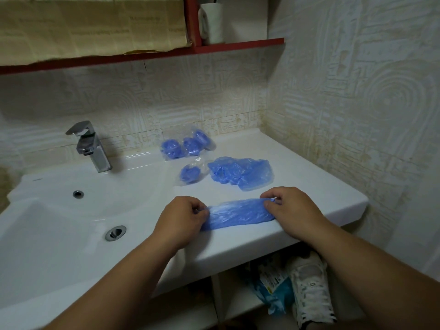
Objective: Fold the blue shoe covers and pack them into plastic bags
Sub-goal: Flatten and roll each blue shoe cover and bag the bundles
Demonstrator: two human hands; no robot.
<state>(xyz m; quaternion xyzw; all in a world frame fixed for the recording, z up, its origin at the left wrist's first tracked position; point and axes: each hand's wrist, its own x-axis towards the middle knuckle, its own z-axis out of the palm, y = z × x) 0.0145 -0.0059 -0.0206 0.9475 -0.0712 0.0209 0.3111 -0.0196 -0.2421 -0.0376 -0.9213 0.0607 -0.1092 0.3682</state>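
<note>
Shoe cover [238, 214] lies stretched left-to-right along counter [238, 245] edge, ends pinched in curled fingers of left hand [181, 216] and right hand [294, 209].

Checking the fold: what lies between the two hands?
In the head view, a flattened blue shoe cover spans from the left hand to the right hand, each pinching one end.

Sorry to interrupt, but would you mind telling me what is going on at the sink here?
A person is folding a blue shoe cover on the white counter beside the basin. The left hand pinches one end and the right hand pinches the other, so it lies stretched into a long strip at the front edge. Behind it lies a loose pile of unfolded covers. Four small plastic bags holding rolled blue covers sit beyond, three by the wall and one nearer.
</note>
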